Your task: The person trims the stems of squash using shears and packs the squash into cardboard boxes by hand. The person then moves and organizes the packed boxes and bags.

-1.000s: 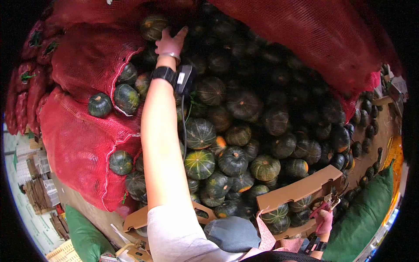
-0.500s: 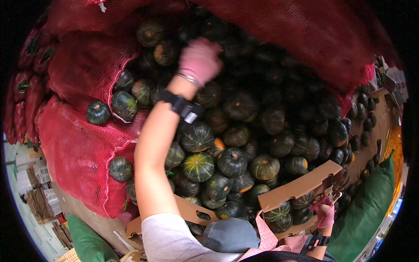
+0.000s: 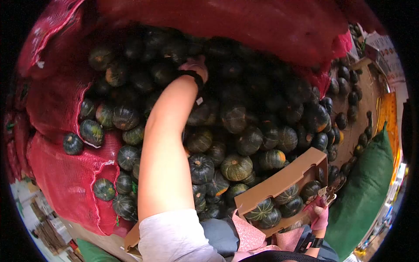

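Note:
My left hand, in a pink glove, reaches far into a dark heap of green kabocha pumpkins. Shadow hides its fingers, and whether it grips a pumpkin cannot be made out. At the lower right, my right hand, also gloved in pink, is closed around a small metal hand tool that looks like shears. That hand is beside a cardboard box with several striped pumpkins in it. My left forearm crosses over the heap and covers part of the box.
Red mesh sacks lie at the left, some spilling pumpkins, and more red mesh hangs over the back. A green sack is at the right, by a yellow crate. Loose pumpkins lie on the right-hand floor.
My left hand has moved deeper into the heap, toward the back. The view has shifted, so the sacks and box sit further left. My right hand still holds the tool by the box.

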A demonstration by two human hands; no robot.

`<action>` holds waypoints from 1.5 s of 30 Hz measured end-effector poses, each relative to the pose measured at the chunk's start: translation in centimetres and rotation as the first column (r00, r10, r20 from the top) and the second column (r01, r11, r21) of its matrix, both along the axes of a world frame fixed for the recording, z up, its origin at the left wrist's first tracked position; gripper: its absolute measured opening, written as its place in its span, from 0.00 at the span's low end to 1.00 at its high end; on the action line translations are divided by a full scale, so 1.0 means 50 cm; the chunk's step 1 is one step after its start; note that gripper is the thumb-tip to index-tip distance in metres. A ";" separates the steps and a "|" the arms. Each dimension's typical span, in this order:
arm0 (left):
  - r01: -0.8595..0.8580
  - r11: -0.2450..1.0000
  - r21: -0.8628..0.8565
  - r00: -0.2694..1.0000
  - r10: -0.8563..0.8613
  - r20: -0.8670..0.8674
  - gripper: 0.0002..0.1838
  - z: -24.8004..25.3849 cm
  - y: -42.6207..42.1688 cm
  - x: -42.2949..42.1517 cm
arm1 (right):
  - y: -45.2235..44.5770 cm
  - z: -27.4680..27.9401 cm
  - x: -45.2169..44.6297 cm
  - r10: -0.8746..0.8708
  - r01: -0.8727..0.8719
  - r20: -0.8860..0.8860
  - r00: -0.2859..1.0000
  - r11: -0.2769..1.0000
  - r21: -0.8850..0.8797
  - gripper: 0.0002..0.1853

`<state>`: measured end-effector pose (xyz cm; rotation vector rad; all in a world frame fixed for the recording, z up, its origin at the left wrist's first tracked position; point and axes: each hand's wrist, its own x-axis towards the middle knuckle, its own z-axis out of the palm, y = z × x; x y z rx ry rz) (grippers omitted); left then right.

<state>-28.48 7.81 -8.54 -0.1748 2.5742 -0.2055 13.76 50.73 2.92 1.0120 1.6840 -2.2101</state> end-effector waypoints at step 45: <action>-0.347 -0.314 0.884 0.886 -0.420 0.199 0.40 0.257 0.434 0.443 | -0.063 0.041 0.084 -0.442 0.383 -0.442 0.780 0.897 -0.221 0.16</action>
